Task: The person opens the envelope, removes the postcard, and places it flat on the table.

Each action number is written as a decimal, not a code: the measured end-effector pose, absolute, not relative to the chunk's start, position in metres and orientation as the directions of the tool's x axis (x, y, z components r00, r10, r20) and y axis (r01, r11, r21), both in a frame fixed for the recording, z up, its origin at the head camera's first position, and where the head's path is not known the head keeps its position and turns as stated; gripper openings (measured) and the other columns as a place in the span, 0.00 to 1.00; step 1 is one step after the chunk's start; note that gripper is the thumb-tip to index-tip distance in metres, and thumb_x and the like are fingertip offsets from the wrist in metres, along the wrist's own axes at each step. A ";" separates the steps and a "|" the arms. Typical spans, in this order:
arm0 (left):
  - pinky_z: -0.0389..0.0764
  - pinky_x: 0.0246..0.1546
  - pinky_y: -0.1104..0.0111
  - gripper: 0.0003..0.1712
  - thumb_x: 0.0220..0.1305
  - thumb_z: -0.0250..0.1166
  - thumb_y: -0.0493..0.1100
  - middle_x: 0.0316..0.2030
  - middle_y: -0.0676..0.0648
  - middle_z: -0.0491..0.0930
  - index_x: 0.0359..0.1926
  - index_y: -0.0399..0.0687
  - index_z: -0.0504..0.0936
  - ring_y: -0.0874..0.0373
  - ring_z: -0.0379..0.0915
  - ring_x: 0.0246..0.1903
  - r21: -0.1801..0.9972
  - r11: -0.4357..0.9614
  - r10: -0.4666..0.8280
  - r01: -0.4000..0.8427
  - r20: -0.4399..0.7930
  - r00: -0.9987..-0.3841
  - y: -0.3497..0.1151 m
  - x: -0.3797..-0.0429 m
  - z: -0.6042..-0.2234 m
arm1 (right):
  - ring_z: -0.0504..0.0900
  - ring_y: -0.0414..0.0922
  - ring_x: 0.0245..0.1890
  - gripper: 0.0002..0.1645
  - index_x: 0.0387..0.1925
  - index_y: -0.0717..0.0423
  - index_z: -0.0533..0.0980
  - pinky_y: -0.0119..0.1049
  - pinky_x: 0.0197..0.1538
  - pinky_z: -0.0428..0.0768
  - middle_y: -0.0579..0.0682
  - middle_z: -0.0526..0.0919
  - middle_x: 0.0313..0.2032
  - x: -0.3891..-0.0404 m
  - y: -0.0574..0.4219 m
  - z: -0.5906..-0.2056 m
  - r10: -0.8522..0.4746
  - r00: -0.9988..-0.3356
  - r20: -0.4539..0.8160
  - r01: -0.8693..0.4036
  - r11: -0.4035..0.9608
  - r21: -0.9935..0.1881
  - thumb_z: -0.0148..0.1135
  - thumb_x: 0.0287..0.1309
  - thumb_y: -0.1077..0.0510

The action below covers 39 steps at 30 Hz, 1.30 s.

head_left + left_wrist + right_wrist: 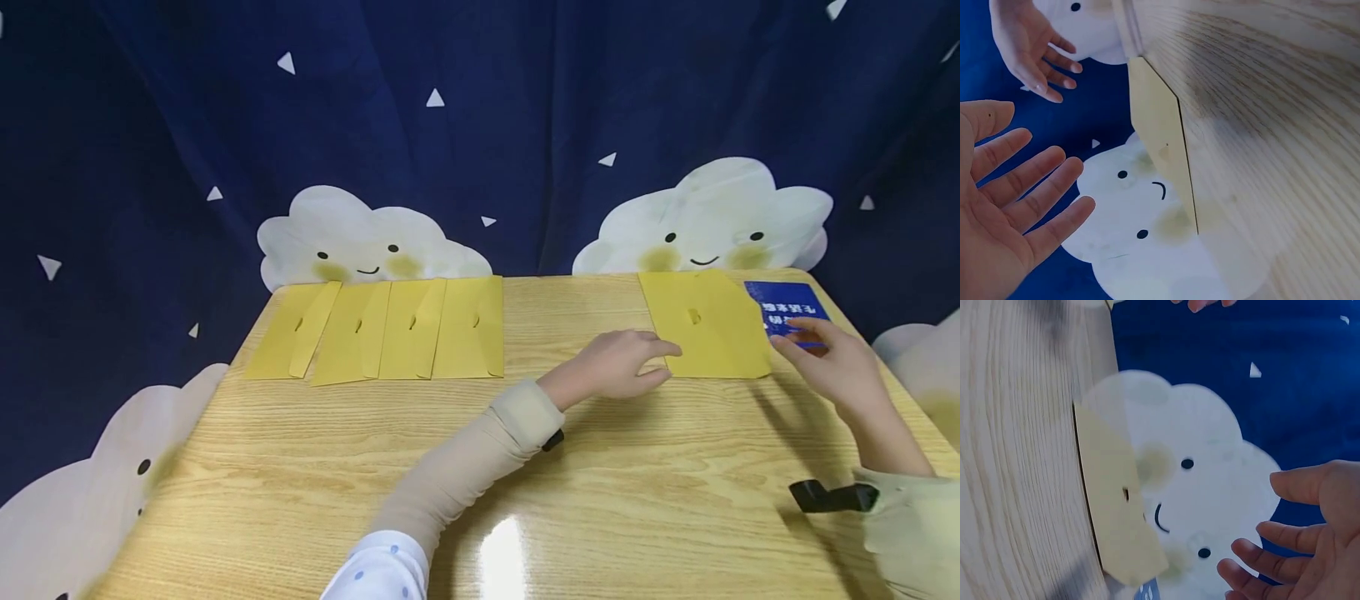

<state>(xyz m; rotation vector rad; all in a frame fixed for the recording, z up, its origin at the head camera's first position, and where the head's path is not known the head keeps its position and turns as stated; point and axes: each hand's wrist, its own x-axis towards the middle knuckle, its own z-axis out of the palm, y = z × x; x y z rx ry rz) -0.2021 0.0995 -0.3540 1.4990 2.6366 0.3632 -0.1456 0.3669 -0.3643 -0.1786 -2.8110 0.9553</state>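
Observation:
A yellow envelope (720, 333) lies flat at the back right of the table, its flap spread open toward the right. My left hand (626, 364) hovers by its left edge, fingers spread and holding nothing; the left wrist view shows the bare palm (1029, 212). Over on the envelope's right, my right hand (840, 362) hangs above the near part of a blue booklet (783, 304) with white characters. In the right wrist view the right hand (1310, 537) has loosely bent fingers with nothing between them. The booklet's left edge meets the envelope's flap.
Several yellow envelopes lie in a row at the back left, the rightmost one (472, 329) nearest the middle. The wooden table (375, 467) ends at a dark blue curtain (510, 133) printed with clouds. Black wrist straps (832, 497) show on the arms.

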 end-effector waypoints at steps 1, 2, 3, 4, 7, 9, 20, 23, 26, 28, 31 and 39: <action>0.70 0.46 0.75 0.22 0.67 0.50 0.51 0.55 0.55 0.72 0.61 0.55 0.70 0.66 0.67 0.54 0.244 0.485 0.857 0.840 0.057 -0.511 0.096 -0.201 -0.354 | 0.70 0.60 0.42 0.34 0.57 0.73 0.63 0.22 0.25 0.66 0.70 0.71 0.46 -0.144 0.364 -0.365 0.158 -0.980 0.124 0.048 0.784 -0.619 0.51 0.62 0.48; 0.71 0.45 0.75 0.22 0.67 0.50 0.51 0.55 0.54 0.73 0.60 0.55 0.71 0.66 0.67 0.53 0.242 0.481 0.858 0.843 0.070 -0.509 0.093 -0.199 -0.353 | 0.71 0.58 0.42 0.32 0.57 0.69 0.65 0.23 0.24 0.66 0.67 0.74 0.45 -0.145 0.362 -0.367 0.175 -0.977 0.123 0.058 0.771 -0.635 0.53 0.61 0.47; 0.71 0.45 0.75 0.22 0.67 0.50 0.51 0.54 0.54 0.73 0.60 0.55 0.71 0.65 0.68 0.52 0.240 0.473 0.859 0.848 0.086 -0.504 0.089 -0.198 -0.352 | 0.72 0.58 0.42 0.32 0.57 0.69 0.65 0.24 0.25 0.67 0.66 0.74 0.45 -0.144 0.360 -0.368 0.166 -0.978 0.123 0.050 0.767 -0.639 0.53 0.61 0.47; 0.71 0.45 0.75 0.22 0.67 0.50 0.51 0.54 0.54 0.74 0.60 0.54 0.71 0.65 0.68 0.52 0.236 0.466 0.862 0.853 0.100 -0.498 0.086 -0.196 -0.351 | 0.71 0.59 0.43 0.32 0.57 0.68 0.65 0.26 0.27 0.68 0.66 0.74 0.45 -0.143 0.359 -0.369 0.157 -0.980 0.121 0.044 0.766 -0.641 0.53 0.61 0.47; 0.71 0.46 0.75 0.22 0.67 0.51 0.50 0.53 0.53 0.74 0.60 0.53 0.72 0.64 0.69 0.52 0.229 0.448 0.867 0.864 0.125 -0.482 0.077 -0.193 -0.350 | 0.71 0.60 0.45 0.33 0.57 0.68 0.65 0.30 0.28 0.70 0.66 0.73 0.46 -0.141 0.352 -0.369 0.132 -0.985 0.112 0.030 0.769 -0.638 0.53 0.61 0.46; 0.70 0.47 0.75 0.22 0.67 0.51 0.49 0.53 0.52 0.74 0.59 0.52 0.72 0.64 0.70 0.51 0.228 0.440 0.870 0.869 0.130 -0.475 0.072 -0.191 -0.349 | 0.69 0.66 0.46 0.33 0.57 0.71 0.63 0.29 0.29 0.70 0.70 0.70 0.48 -0.137 0.346 -0.366 0.085 -0.989 0.119 -0.009 0.778 -0.628 0.51 0.62 0.47; 0.70 0.48 0.74 0.21 0.66 0.51 0.48 0.50 0.51 0.76 0.58 0.51 0.73 0.63 0.72 0.49 0.206 0.399 0.883 0.894 0.175 -0.435 0.048 -0.183 -0.358 | 0.72 0.61 0.42 0.28 0.56 0.68 0.65 0.22 0.28 0.69 0.68 0.73 0.46 -0.125 0.325 -0.358 0.000 -0.985 0.174 -0.110 0.777 -0.620 0.54 0.62 0.51; 0.71 0.47 0.74 0.20 0.66 0.52 0.48 0.49 0.51 0.77 0.57 0.49 0.74 0.62 0.72 0.48 0.207 0.390 0.879 0.897 0.208 -0.430 0.039 -0.181 -0.361 | 0.73 0.61 0.41 0.27 0.56 0.68 0.66 0.21 0.28 0.69 0.67 0.74 0.45 -0.123 0.321 -0.358 -0.036 -0.981 0.193 -0.150 0.767 -0.624 0.54 0.62 0.53; 0.72 0.47 0.73 0.20 0.65 0.53 0.47 0.49 0.50 0.77 0.56 0.48 0.74 0.61 0.73 0.48 0.231 0.386 0.866 0.893 0.243 -0.437 0.027 -0.178 -0.365 | 0.74 0.62 0.40 0.27 0.56 0.67 0.66 0.20 0.30 0.69 0.67 0.74 0.45 -0.123 0.314 -0.358 -0.061 -0.978 0.198 -0.174 0.760 -0.626 0.55 0.61 0.53; 0.72 0.47 0.72 0.20 0.65 0.54 0.46 0.48 0.49 0.78 0.56 0.47 0.75 0.60 0.73 0.48 0.243 0.389 0.856 0.889 0.260 -0.446 0.018 -0.177 -0.367 | 0.75 0.59 0.40 0.27 0.56 0.67 0.66 0.20 0.31 0.68 0.67 0.75 0.45 -0.122 0.310 -0.358 -0.071 -0.976 0.205 -0.187 0.756 -0.628 0.55 0.61 0.54; 0.73 0.47 0.71 0.20 0.65 0.54 0.46 0.48 0.48 0.78 0.55 0.46 0.75 0.59 0.74 0.48 0.253 0.394 0.845 0.884 0.279 -0.457 0.006 -0.175 -0.370 | 0.76 0.42 0.39 0.25 0.55 0.65 0.67 0.19 0.33 0.68 0.65 0.76 0.44 -0.120 0.304 -0.357 -0.082 -0.970 0.227 -0.210 0.750 -0.628 0.56 0.60 0.55; 0.73 0.48 0.68 0.19 0.63 0.55 0.44 0.46 0.47 0.79 0.53 0.44 0.76 0.57 0.75 0.46 0.290 0.393 0.818 0.872 0.323 -0.476 -0.019 -0.170 -0.375 | 0.66 0.18 0.34 0.24 0.54 0.64 0.69 0.18 0.34 0.69 0.63 0.78 0.42 -0.118 0.290 -0.357 -0.111 -0.956 0.273 -0.266 0.723 -0.637 0.59 0.58 0.57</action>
